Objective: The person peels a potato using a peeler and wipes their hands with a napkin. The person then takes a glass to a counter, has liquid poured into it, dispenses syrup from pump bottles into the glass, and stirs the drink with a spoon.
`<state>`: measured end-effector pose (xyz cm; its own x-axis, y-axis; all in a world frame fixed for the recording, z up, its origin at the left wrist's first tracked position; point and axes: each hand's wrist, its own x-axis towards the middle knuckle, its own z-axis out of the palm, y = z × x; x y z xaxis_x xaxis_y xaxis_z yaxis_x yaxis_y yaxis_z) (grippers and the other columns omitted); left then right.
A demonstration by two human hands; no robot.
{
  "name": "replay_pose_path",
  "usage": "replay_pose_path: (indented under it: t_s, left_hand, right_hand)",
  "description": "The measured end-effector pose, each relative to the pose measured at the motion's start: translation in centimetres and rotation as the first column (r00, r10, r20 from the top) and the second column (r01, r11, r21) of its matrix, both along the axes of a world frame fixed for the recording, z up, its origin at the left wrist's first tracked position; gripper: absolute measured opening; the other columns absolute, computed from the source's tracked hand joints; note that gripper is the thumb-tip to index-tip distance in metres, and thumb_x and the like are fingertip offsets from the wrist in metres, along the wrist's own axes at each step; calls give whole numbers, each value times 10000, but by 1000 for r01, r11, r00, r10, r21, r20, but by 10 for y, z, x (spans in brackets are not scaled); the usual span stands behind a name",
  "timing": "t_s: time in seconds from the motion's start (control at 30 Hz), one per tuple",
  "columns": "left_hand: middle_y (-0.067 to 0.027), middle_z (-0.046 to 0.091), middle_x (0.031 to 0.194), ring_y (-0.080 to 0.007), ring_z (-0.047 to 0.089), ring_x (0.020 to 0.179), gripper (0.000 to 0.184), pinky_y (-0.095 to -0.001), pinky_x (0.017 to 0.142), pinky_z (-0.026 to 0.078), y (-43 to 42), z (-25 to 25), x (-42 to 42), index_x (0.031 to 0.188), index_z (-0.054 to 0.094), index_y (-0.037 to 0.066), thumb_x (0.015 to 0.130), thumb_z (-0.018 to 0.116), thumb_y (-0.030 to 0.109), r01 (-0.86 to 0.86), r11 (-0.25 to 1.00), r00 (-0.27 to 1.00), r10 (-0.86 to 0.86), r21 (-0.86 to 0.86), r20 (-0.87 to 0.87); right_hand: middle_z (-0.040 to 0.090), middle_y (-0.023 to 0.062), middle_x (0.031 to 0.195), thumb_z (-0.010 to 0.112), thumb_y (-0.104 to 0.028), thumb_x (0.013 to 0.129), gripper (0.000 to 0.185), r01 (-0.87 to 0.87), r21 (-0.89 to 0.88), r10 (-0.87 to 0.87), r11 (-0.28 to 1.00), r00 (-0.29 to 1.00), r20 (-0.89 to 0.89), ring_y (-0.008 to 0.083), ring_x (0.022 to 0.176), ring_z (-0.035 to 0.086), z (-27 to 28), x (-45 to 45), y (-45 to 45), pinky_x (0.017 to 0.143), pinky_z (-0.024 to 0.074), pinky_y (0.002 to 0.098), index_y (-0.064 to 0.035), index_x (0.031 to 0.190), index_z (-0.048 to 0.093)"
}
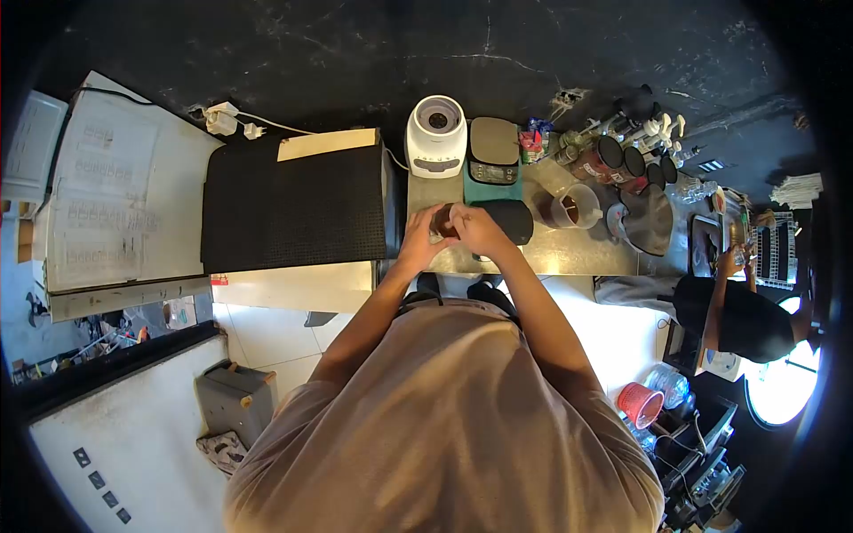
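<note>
Both hands meet over the front of the metal counter (569, 258). My left hand (426, 238) is curled round a small dark cup-like object (444, 224), too hidden to name surely. My right hand (478, 229) is closed at the same object, its fingers over the top. Just behind stands a white blender base (436, 138), and right of it a kitchen scale (494, 151) on a teal mat. A black pad (506, 220) lies beside my right hand. A clear jug (575, 206) with brown contents is further right.
A black-covered box (293, 209) stands at the left. Syrup bottles with pumps (653, 133), dark-lidded containers (609, 153) and a clear pitcher (647, 218) line the counter's right. A co-worker (737, 315) stands at the far right. A red bucket (640, 405) is on the floor.
</note>
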<state>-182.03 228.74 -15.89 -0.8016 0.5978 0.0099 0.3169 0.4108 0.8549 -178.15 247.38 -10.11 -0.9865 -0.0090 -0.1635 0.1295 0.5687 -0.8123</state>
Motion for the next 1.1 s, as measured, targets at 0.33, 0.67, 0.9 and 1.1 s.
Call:
replay_pose_path:
  t_s: [0.33, 0.67, 0.9, 1.1]
  left_hand:
    - [-175, 582, 1398, -387, 515, 1308, 892, -466, 1125, 414, 2, -2, 0, 1495, 489, 74, 749, 928, 288, -25, 998, 999, 26, 49, -33]
    - [-182, 579, 1407, -389, 508, 1321, 888, -468, 1125, 415, 1, -1, -1, 1489, 495, 61, 748, 928, 291, -14, 999, 1000, 15, 48, -10]
    - [-193, 570, 1410, -390, 504, 1329, 897, -471, 1130, 413, 1, -5, -1, 1499, 480, 72, 753, 926, 294, -13, 998, 1000, 14, 61, -16]
    - [-201, 564, 1409, -397, 505, 1331, 898, -472, 1136, 409, 0, -3, 0, 1504, 470, 78, 762, 922, 306, -16, 997, 1000, 15, 74, 23]
  right_hand:
    - [690, 271, 924, 519, -233, 1008, 259, -53, 291, 97, 955, 985, -139, 475, 866, 669, -24, 5, 6, 778, 518, 554, 8, 947, 593]
    - [678, 284, 871, 593, -204, 969, 221, -99, 194, 145, 976, 960, -240, 457, 836, 680, -10, 1, 4, 757, 526, 546, 9, 908, 598]
    - [679, 282, 876, 528, -248, 1007, 277, -28, -10, 27, 1000, 996, -87, 467, 868, 676, -13, 2, 8, 781, 523, 549, 11, 943, 604]
    - [685, 273, 889, 482, -226, 1027, 258, 29, 58, -24, 998, 996, -81, 477, 875, 667, -7, 6, 8, 794, 518, 551, -7, 974, 608]
